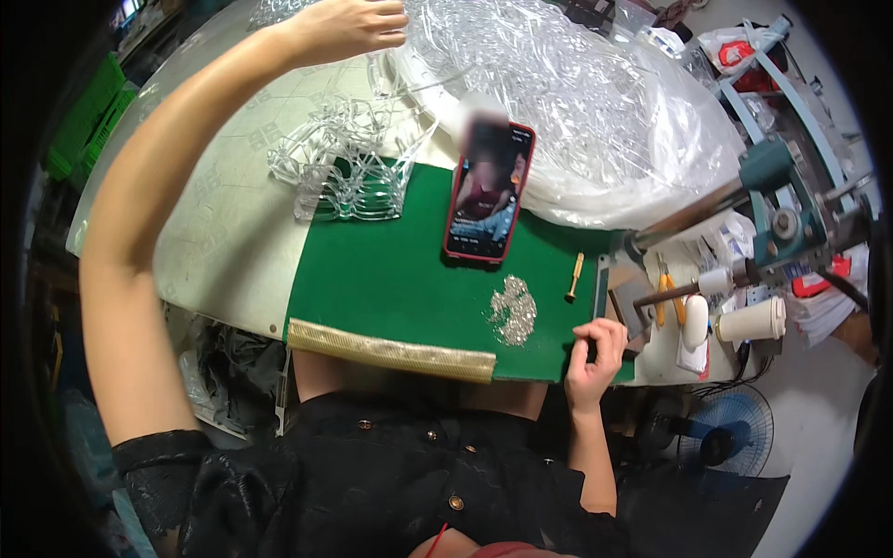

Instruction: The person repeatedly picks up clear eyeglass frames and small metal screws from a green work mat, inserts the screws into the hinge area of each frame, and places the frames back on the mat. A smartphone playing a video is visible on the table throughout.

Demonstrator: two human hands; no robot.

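My left hand (358,28) is stretched to the far side of the table, its fingers curled. It is beside a large bag of clear plastic pieces (595,102), and what it holds, if anything, is hidden. My right hand (597,358) rests at the near right of the green mat (391,270), fingers bent in, by the metal base (625,307) of a bench press. Left of it lies a small heap of silvery metal bits (513,312). A small brass-coloured screwdriver (576,277) lies beyond. Clear plastic frame-like pieces (358,186) are bunched at the mat's far left.
A phone (488,191) in a red case stands mid-mat, its screen lit. A gold strip (391,352) lines the near edge. The press (777,219) reaches in from the right, above orange-handled pliers (662,288) and a white cup (752,321). A blue fan (726,437) stands below.
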